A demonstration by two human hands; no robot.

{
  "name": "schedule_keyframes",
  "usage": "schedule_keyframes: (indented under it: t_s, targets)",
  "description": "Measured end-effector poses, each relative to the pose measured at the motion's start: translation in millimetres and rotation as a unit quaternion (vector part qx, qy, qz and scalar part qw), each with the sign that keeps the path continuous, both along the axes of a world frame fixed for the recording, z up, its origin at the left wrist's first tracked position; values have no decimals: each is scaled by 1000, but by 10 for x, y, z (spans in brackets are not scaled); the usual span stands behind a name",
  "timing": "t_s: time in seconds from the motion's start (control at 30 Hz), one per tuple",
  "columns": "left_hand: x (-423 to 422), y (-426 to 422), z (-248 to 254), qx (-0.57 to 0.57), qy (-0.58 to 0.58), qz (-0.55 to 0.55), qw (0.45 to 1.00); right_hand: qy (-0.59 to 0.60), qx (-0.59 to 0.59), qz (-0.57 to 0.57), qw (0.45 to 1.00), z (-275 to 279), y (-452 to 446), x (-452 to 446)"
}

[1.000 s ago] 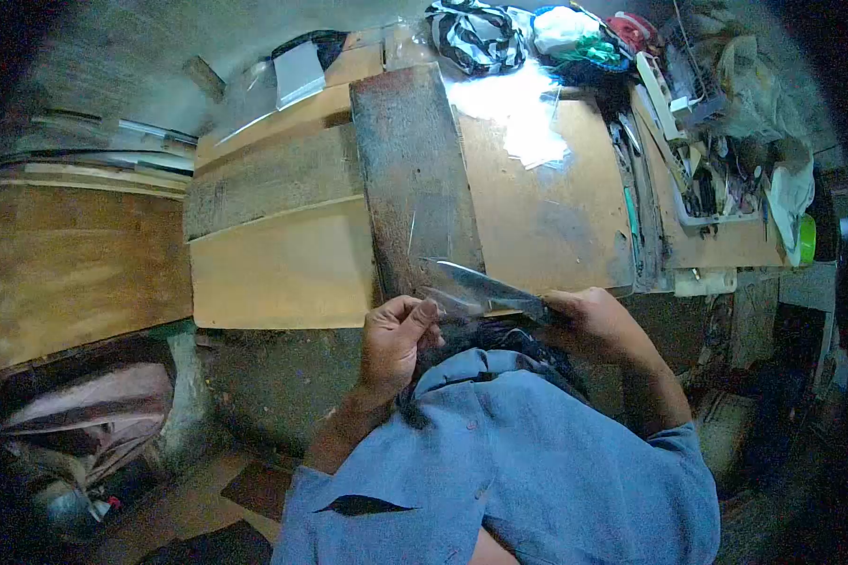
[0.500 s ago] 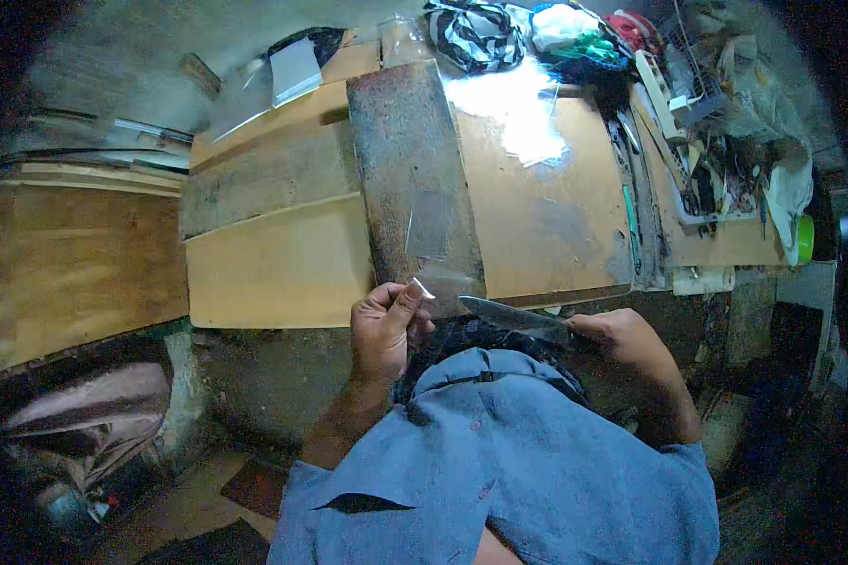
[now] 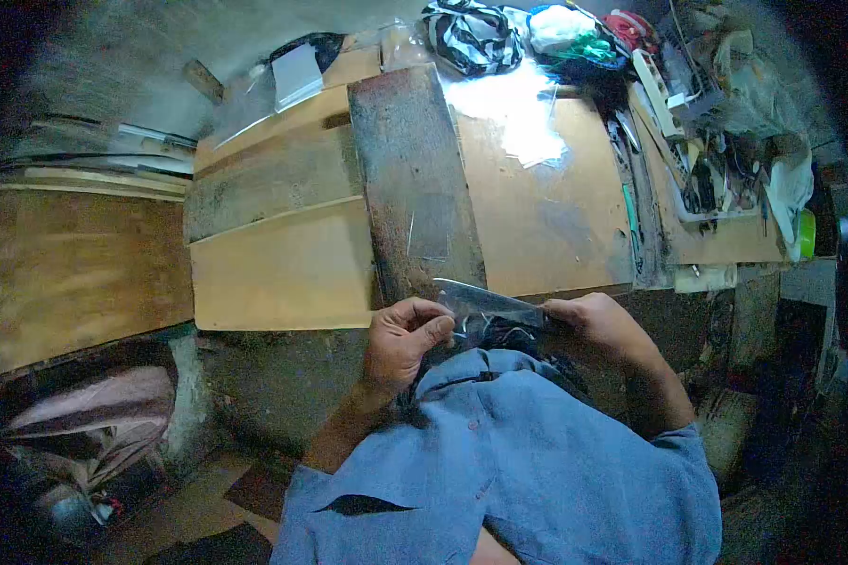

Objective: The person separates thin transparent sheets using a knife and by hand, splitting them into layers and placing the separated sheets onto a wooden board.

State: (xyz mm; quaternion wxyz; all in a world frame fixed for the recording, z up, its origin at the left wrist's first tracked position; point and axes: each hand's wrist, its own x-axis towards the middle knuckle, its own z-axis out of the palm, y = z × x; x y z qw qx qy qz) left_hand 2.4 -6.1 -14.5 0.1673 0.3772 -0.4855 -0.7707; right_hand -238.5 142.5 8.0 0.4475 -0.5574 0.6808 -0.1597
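My right hand (image 3: 589,320) is wrapped round the handle of a knife (image 3: 492,303), its broad blade pointing left across the front of my body. Close to the blade tip, my left hand (image 3: 410,341) pinches a clear plastic sheet (image 3: 471,331) between thumb and fingers. The sheet extends right beneath the blade; whether the two touch, I cannot tell. Beyond the hands, a long dark wooden board (image 3: 407,141) runs away from me over the table. Another clear sheet (image 3: 430,226) lies flat on that board.
Tan boards (image 3: 283,268) lie to the left of the dark board. Thin sheets (image 3: 534,132) catch bright light farther back. A tray of tools (image 3: 711,202) sits at the right, near a green cutter (image 3: 630,217). A striped bag (image 3: 471,38) rests at the back.
The knife has moved left and its blade has tilted, now over the plastic sheet. My left hand has shifted right and lower, bringing both hands closer together.
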Motion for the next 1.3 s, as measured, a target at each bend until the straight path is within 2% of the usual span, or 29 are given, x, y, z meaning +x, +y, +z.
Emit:
schedule_keyframes:
  t_s: [0.07,0.13,0.17,0.23,0.3,0.37,0.4,0.53,0.6,0.63,0.7,0.73,0.77,0.83,0.97,1.03,1.13,1.3]
  targets:
    - [2,19,-10,-5,2,-17,1000,-16,10,7,1000,-67,-5,17]
    - [11,31,-38,49,-8,13,999,-128,-8,-111,986,-122,7,53]
    - [10,42,-33,52,-7,12,999,-126,-6,-113,986,-76,-16,77]
    - [-9,66,1,70,18,32,997,-228,-8,-232,945,63,-128,180]
    - [-40,89,23,70,2,18,997,-271,-23,-249,929,37,-221,349]
    - [-74,132,60,69,-17,5,997,-430,-75,-293,851,-32,-304,531]
    - [-99,168,80,75,-10,12,997,-450,-51,-304,838,-67,-340,577]
    - [-39,214,-31,69,-24,-4,997,-437,-91,-305,842,-232,-363,698]
    - [-21,216,-34,71,-15,-4,997,-388,-142,-302,859,-305,-353,727]
    - [-13,214,-30,71,-4,-5,997,-388,-139,-304,859,-274,-335,709]
    - [21,172,-5,96,-9,8,995,-361,-52,-319,875,-88,-298,590]
    - [38,155,-4,118,-15,21,993,-315,-52,-287,903,-2,-252,480]
    - [51,149,-22,121,-15,24,992,-315,-48,-286,904,45,-184,401]
    - [79,139,-57,117,11,73,990,-199,-37,-237,950,128,-64,285]
    - [115,66,-50,100,45,103,989,-137,2,-163,977,408,45,156]
    - [154,-9,-11,130,19,79,988,-32,21,-53,998,400,125,108]
    - [146,-17,-31,75,8,90,993,-30,8,-51,998,440,114,125]
    - [132,-35,20,75,22,117,990,-5,6,-34,999,477,61,98]
